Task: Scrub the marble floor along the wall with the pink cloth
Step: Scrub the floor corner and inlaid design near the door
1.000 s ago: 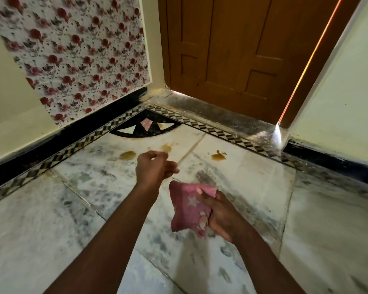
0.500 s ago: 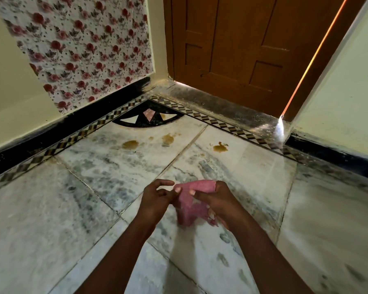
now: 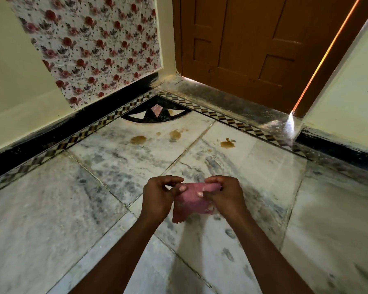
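Two bare forearms reach forward from the bottom of the view, converging toward the middle. The left hand (image 3: 157, 196) is curled with its back facing up, thumb and bent fingers pinching toward the right hand. The right hand (image 3: 225, 196) sits just beside it at the same height, also knuckles-up, its fingers folded inward and closed on a pink cloth (image 3: 189, 203) bunched between the two hands. The fingertips of both hands nearly meet over the cloth. Both wrists are straight.
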A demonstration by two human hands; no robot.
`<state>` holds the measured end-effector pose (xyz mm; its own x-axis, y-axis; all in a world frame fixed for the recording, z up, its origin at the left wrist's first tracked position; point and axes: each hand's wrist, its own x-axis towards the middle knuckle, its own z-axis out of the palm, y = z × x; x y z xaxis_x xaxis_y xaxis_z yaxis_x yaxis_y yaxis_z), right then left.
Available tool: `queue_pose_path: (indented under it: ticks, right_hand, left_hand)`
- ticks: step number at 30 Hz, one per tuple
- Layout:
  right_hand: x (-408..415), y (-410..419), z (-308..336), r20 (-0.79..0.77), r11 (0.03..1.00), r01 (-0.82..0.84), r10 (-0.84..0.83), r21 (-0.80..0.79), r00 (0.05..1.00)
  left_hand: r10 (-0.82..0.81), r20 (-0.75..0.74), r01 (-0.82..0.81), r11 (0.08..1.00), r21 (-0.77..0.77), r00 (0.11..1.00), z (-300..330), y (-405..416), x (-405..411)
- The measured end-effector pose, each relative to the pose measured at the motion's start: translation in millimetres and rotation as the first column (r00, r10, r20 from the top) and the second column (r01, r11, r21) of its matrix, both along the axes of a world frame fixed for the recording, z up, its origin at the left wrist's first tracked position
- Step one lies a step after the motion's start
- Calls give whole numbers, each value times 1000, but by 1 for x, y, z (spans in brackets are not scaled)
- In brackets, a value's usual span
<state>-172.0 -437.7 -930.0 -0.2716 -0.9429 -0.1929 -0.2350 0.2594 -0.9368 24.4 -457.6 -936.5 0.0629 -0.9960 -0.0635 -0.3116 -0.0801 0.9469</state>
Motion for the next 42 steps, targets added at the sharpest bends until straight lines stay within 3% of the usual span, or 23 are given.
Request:
queue_pose_path:
  ticks: [3,7,10,13,15,17,19,22,25,27,30,33,35,37,39,42]
  right_hand:
    - [-6,-20,0,-273,996,-86,78,-17,959]
    - [-21,-65,6,-341,989,-54,5,-135,940]
    - [-26,-86,30,-424,956,-69,-61,-286,904]
    - [-30,-95,31,-508,915,-152,-65,-374,859]
    - [-35,-96,7,-528,942,-199,27,-271,849]
    - [-33,-92,-28,-523,975,-212,146,-67,839]
    - [-24,-88,-61,-540,971,-236,187,-22,820]
    - [-3,-102,-103,-616,941,-335,239,-44,751]
    - [29,-127,-136,-705,942,-321,294,99,645]
    - [52,-152,-153,-811,964,-254,206,74,547]
    - [90,-219,-163,-819,968,-207,234,145,524]
    - [137,-252,-158,-833,939,-327,263,106,487]
    - [149,-226,-158,-864,879,-467,305,94,400]
    - [133,-189,-157,-891,854,-507,315,116,326]
    - [104,-174,-159,-908,912,-402,229,75,351]
    - [102,-224,-170,-909,995,-74,88,63,407]
  left_hand:
    - [-32,73,37,997,-66,997,2,-13,-5]
    - [-52,140,74,984,-161,989,6,-48,-16]
    - [-7,103,33,967,-252,995,16,-87,-23]
    - [-98,73,116,948,-296,992,19,-112,-18]
    - [-157,115,183,946,-266,981,2,-118,-8]
    - [-192,132,207,972,-113,972,-35,-119,7]
    - [-224,211,226,974,15,952,-74,-115,26]
    - [-154,380,191,980,-61,912,-110,-115,60]
    - [-9,507,83,989,-125,862,-122,-140,112]
    - [51,609,38,991,-132,792,-125,-161,154]
    - [78,777,-72,997,-42,625,-133,-178,211]
    - [105,825,-146,989,-28,555,-137,-172,243]
    - [114,833,-111,992,-63,541,-138,-170,252]
    - [136,832,-116,989,-86,537,-139,-171,256]
    - [137,838,-126,989,-82,528,-145,-172,259]
    - [126,843,-122,990,-72,523,-152,-174,263]
